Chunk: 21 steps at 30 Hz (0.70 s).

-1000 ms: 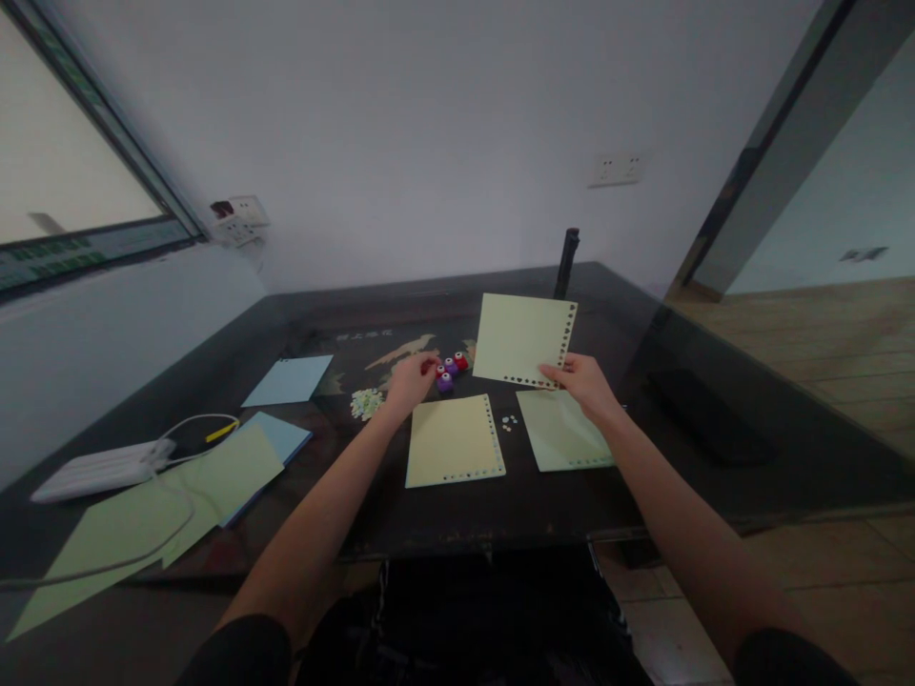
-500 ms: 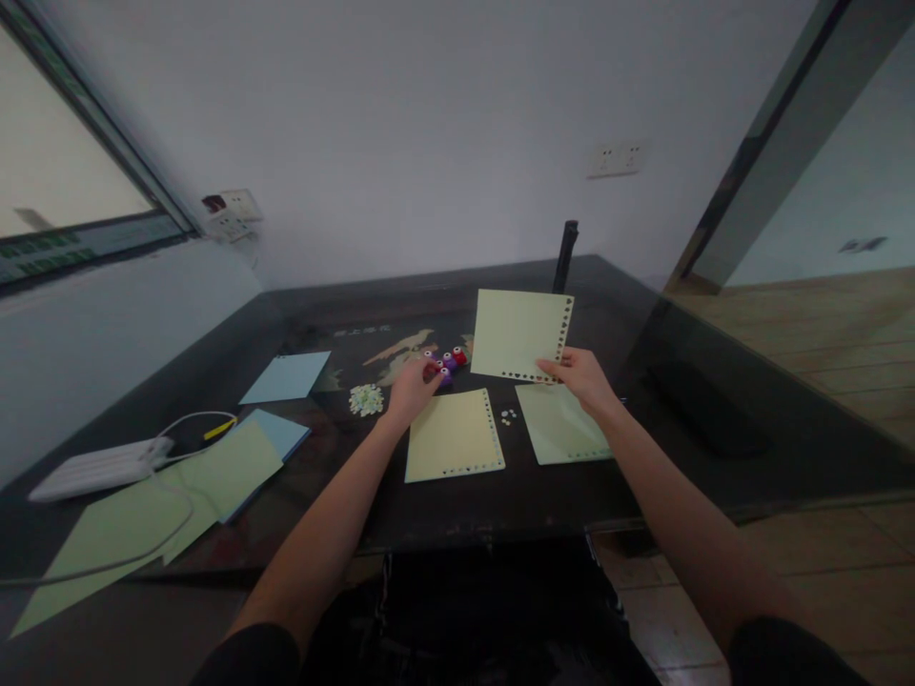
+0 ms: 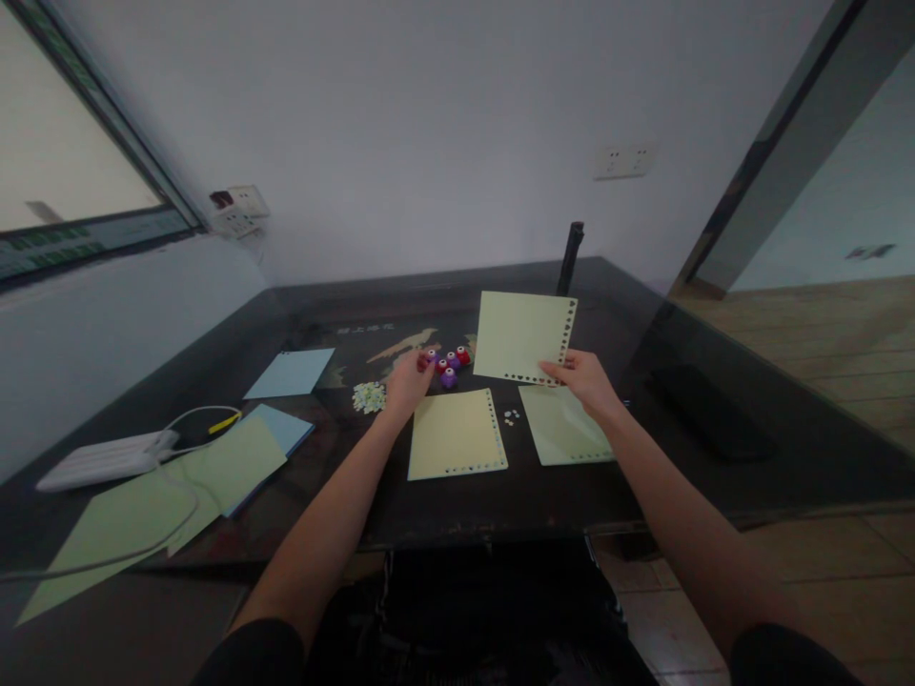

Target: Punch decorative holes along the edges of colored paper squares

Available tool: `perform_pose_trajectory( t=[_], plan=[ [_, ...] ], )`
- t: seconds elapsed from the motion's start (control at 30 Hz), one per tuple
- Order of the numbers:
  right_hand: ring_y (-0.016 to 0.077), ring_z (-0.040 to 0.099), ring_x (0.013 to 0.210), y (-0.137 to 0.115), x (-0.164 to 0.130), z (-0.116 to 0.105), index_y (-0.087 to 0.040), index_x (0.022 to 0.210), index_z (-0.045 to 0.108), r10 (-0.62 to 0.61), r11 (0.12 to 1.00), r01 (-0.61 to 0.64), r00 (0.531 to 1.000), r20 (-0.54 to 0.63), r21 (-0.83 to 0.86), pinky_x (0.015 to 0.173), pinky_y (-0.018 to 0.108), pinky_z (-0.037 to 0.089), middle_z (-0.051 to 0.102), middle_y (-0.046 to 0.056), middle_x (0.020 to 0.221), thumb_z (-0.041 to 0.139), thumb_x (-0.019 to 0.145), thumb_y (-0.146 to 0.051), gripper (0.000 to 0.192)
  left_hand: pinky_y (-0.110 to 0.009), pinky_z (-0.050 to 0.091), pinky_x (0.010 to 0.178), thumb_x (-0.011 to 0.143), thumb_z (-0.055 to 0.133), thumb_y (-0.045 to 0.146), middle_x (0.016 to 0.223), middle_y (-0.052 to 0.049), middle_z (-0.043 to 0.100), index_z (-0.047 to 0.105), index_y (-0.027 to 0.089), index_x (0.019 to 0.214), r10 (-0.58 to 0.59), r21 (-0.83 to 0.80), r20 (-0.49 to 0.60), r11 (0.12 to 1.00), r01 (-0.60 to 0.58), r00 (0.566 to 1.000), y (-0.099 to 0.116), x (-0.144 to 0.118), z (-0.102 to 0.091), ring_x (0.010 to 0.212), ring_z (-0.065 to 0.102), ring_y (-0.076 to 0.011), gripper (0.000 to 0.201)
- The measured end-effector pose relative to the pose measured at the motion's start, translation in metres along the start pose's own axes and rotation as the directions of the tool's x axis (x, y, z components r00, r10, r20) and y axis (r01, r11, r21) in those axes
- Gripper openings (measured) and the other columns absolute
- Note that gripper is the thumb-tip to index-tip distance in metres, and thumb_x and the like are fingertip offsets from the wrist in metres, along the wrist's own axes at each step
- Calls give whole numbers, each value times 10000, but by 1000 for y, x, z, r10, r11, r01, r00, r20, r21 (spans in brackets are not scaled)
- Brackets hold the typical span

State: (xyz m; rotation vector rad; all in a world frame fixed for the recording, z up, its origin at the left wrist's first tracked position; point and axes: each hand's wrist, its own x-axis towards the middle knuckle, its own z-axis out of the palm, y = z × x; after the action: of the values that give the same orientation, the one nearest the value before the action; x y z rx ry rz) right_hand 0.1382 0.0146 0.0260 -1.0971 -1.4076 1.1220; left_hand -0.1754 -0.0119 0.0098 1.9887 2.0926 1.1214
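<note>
A pale green sheet (image 3: 524, 333) with small shapes punched along its right and bottom edges is held up by my right hand (image 3: 580, 378), its lower right corner pinched between thumb and fingers. My left hand (image 3: 409, 381) is curled against the left side of a purple paper punch (image 3: 432, 356), fingers closed at it; the fingertips are partly hidden. Close by stand a red punch (image 3: 463, 355) and several more punches in red and purple. In front lies a yellow punched sheet (image 3: 457, 433), and to its right another green sheet (image 3: 564, 429), also punched along its lower edge.
Small punched-out pieces (image 3: 369, 397) are heaped left of my left hand; a few cut-outs (image 3: 511, 416) lie between the sheets. At left are blue paper (image 3: 290, 373), green paper (image 3: 143, 510) and a white power strip (image 3: 107, 460) with its cable. A black case (image 3: 711, 410) lies right.
My left hand has shifted left, from over a red punch to the purple one beside it, and the red punch now shows. My right hand still holds the sheet up.
</note>
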Motion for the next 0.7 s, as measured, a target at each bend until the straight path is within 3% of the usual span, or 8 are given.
perform_pose_trajectory(
  t=[0.13, 0.27, 0.4, 0.7],
  plan=[
    [228, 677, 719, -2, -1, 1, -123, 825, 700, 8, 1000, -8, 1000, 5, -5, 705, 382, 537, 729, 107, 845, 734, 595, -335, 315, -326, 465, 808, 777, 540, 160, 980, -95, 627, 600, 148, 996, -1, 37, -105, 999, 5, 994, -25, 10, 3, 892, 586, -203, 227],
    [232, 677, 726, -7, -4, 1, -122, 827, 698, 18, 1000, -17, 1000, 12, -21, 708, 384, 533, 729, 107, 839, 728, 596, -335, 316, -350, 466, 856, 767, 579, 174, 1055, -126, 614, 583, 126, 1121, 6, 48, -26, 999, -5, 1000, -40, 13, 13, 943, 586, -227, 357],
    [229, 675, 706, -9, -5, 2, -119, 813, 692, 28, 999, -27, 1000, 4, -40, 698, 381, 532, 729, 110, 813, 722, 596, -342, 312, -375, 458, 886, 776, 608, 230, 1073, -121, 618, 581, 148, 1155, 47, 78, 15, 996, -48, 999, -42, 13, 19, 988, 579, -247, 389],
    [228, 678, 715, -10, -6, 1, -117, 830, 693, 33, 999, -32, 999, 24, -36, 701, 383, 537, 729, 113, 830, 728, 604, -339, 319, -360, 459, 870, 766, 616, 230, 1034, -93, 626, 624, 178, 1062, 26, 109, 37, 994, -30, 999, -38, 12, 15, 974, 573, -238, 301]
  ],
)
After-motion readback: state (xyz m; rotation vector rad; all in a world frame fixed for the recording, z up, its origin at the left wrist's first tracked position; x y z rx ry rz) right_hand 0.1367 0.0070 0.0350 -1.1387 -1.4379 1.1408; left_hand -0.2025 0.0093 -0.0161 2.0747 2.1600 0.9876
